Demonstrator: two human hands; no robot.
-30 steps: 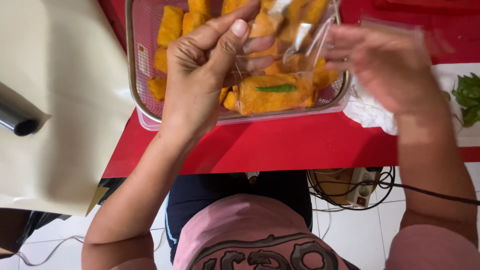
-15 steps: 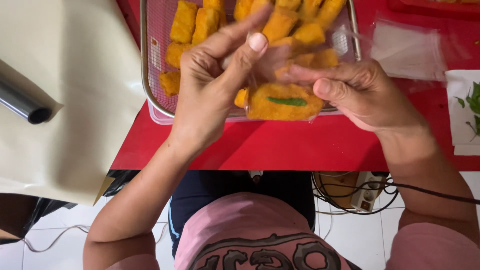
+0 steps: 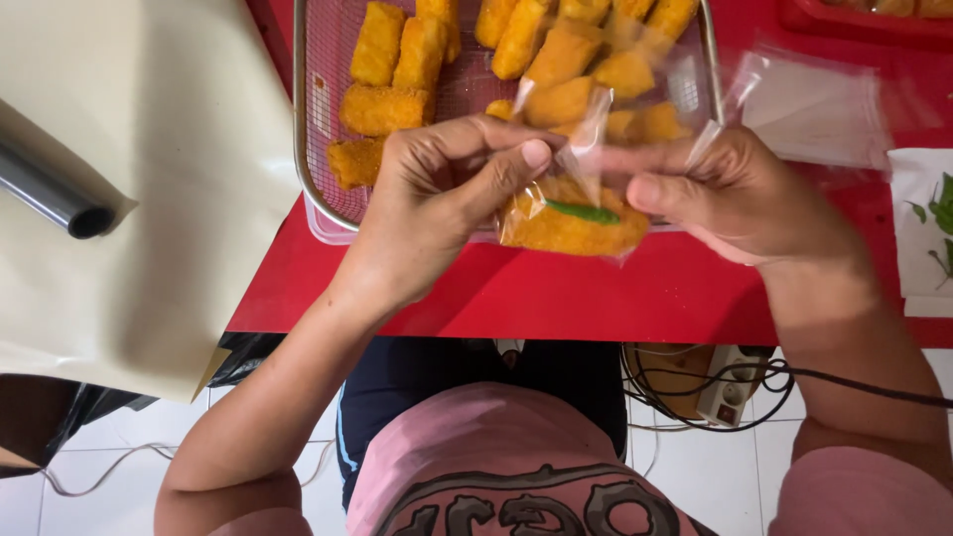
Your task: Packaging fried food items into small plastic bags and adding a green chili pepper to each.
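My left hand [image 3: 437, 194] and my right hand [image 3: 740, 194] both pinch the top of a small clear plastic bag [image 3: 586, 149]. Inside the bag lie a breaded golden fried piece [image 3: 571, 230] and a green chili [image 3: 584, 211]. The bag hangs just above the near edge of the red table [image 3: 596, 293]. Behind my hands stands a wire mesh basket [image 3: 310, 149] in a pink tray, with several more breaded fried pieces [image 3: 382, 45] inside it.
A stack of empty clear bags [image 3: 819, 104] lies right of the basket. At the right edge a white paper holds green chilies [image 3: 938, 213]. A cream sheet with a dark tube [image 3: 50, 194] sits left. A power strip and cables [image 3: 730, 392] lie on the floor.
Both hands have drawn the bag toward me and lower. My right hand, which held the bag's side, has come in beside the left to grip its top.
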